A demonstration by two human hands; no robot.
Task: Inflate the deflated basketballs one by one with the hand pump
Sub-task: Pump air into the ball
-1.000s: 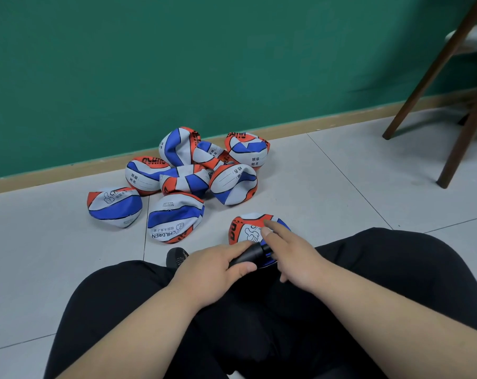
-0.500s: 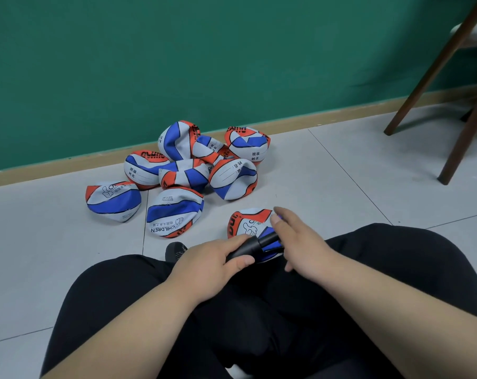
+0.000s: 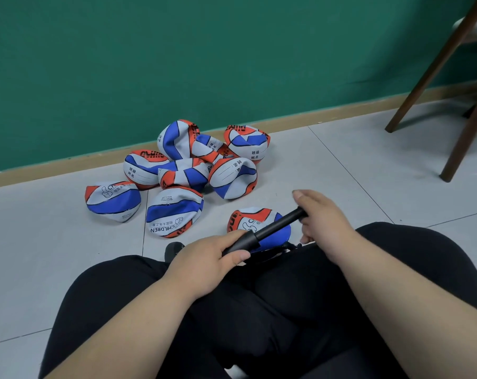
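Observation:
A black hand pump (image 3: pixel 262 232) lies slanted above my lap. My left hand (image 3: pixel 208 261) grips its thicker barrel at the lower left. My right hand (image 3: pixel 320 218) holds the handle end at the upper right, with the thin rod drawn out between them. Under the pump sits a deflated red, white and blue basketball (image 3: pixel 249 221), partly hidden by the pump and my legs. How the pump joins the ball is hidden.
A heap of several more deflated basketballs (image 3: pixel 193 170) lies on the grey tile floor against the green wall. Brown wooden chair legs (image 3: pixel 461 138) stand at the right. A small dark object (image 3: pixel 173 248) pokes out by my left knee. My black trousers fill the foreground.
My right hand has pulled the handle up and to the right, drawing the pump rod out. My left hand has stayed on the barrel.

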